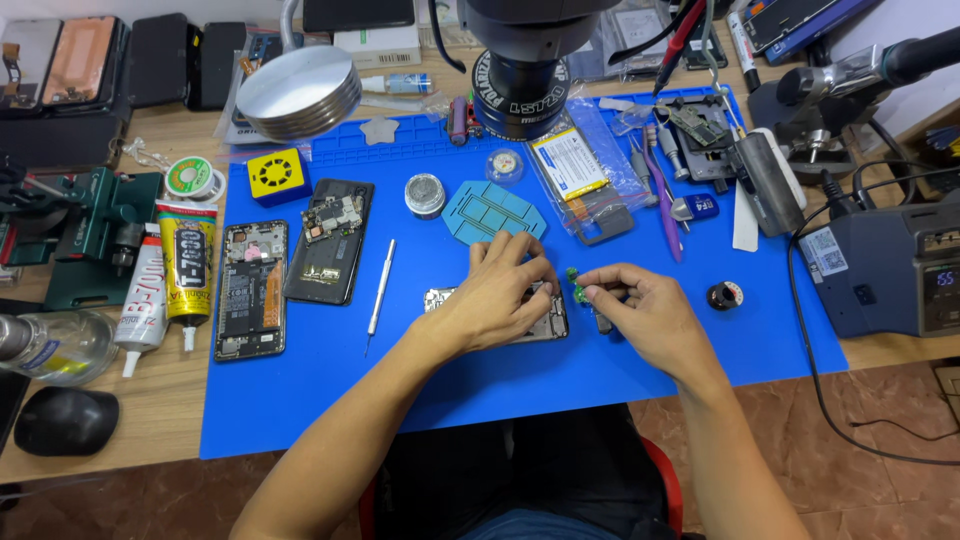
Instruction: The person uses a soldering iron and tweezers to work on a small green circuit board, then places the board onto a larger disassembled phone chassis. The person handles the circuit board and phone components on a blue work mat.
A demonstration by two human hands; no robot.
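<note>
L hand flat on phone frame, R hand pinching small green board, blue mat

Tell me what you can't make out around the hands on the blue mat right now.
Head view only:
- Silver metal phone frame: mostly covered by the left hand.
- Small green circuit part: too small to identify, pinched between the fingers of the right hand.
- Dark tool stub under the right hand: its shape is hidden by the palm.
- Black microscope head: cut off by the top edge.
</note>
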